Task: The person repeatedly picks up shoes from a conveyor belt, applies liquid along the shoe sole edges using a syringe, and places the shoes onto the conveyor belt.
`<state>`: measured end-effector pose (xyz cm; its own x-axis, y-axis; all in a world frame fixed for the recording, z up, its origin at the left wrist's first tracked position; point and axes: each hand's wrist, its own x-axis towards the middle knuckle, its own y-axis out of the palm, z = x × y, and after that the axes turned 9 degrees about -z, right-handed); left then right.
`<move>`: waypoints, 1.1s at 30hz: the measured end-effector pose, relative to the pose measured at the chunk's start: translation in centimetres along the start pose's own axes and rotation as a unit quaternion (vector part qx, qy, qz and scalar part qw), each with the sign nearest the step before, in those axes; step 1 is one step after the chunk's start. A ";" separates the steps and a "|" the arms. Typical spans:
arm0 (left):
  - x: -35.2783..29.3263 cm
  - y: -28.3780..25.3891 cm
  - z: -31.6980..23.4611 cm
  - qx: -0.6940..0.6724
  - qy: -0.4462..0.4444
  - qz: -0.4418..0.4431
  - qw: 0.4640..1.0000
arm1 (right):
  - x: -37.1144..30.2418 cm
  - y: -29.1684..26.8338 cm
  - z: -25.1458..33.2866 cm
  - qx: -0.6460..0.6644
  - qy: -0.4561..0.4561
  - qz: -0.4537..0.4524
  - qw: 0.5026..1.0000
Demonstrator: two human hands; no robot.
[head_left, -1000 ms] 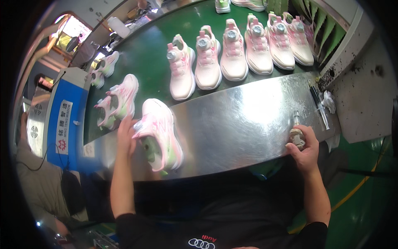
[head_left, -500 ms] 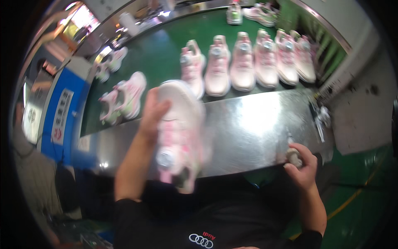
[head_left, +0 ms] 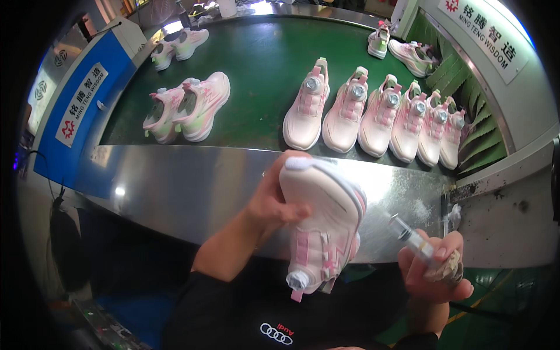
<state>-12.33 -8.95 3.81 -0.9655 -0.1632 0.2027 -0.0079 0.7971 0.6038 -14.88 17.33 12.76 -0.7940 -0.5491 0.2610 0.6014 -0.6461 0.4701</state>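
Note:
My left hand (head_left: 271, 198) is closed round the toe end of a white and pink sneaker (head_left: 324, 204). The sneaker is held above the metal ledge, toe away from me, with its silver round dial near my body. In my right hand (head_left: 420, 283) are a clear syringe (head_left: 415, 242) and a crumpled beige wad (head_left: 449, 269), gripped between thumb and fingers. The syringe points up and left towards the sneaker, apart from it. Beyond the ledge, a row of similar sneakers (head_left: 341, 119) stands on the green belt, toes towards me.
A metal ledge (head_left: 175, 175) runs along the front of the green belt (head_left: 251, 76). One pair of sneakers (head_left: 204, 108) sits at left, with another pair (head_left: 189, 44) behind. A blue and white machine (head_left: 93, 81) flanks the left; a grey housing with green strip curtain (head_left: 481, 125) borders the right.
My left hand has brought the sneaker rightwards and lower, nearer my right hand. My right hand has turned, so the syringe shows plainly. The view has shifted too.

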 end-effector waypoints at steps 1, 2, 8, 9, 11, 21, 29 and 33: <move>0.0 -0.2 0.2 0.050 0.028 0.011 0.998 | 0.5 0.8 0.1 -0.008 -0.005 0.008 1.000; -0.1 -0.3 0.4 0.051 0.040 0.035 0.997 | 0.9 1.3 0.0 -0.011 -0.007 0.034 0.999; -0.3 -0.1 0.7 0.019 0.066 0.094 0.993 | 1.9 2.0 -0.6 -0.050 -0.012 0.078 0.996; -0.4 0.0 0.5 0.018 0.066 0.091 0.993 | 2.0 2.2 -0.7 -0.050 -0.010 0.079 0.996; -0.5 0.1 0.0 0.027 0.065 0.094 0.993 | 2.1 2.6 -0.9 -0.052 -0.004 0.064 0.997; -0.8 0.4 -0.5 -0.008 0.024 0.086 0.996 | 1.4 2.4 -1.1 0.067 0.056 0.014 0.996; 0.0 -0.6 -0.5 0.030 0.043 0.109 0.993 | 0.8 1.0 -1.6 0.085 0.041 0.030 0.995; 0.0 -0.4 -0.4 0.025 0.015 0.043 0.999 | 0.0 0.1 -2.0 0.094 0.048 0.013 0.994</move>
<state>-12.19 -9.52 3.90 -0.9553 -0.1099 0.2746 0.0602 0.8367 0.5443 -14.62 16.24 11.11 -0.7609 -0.6180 0.1977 0.5871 -0.5261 0.6152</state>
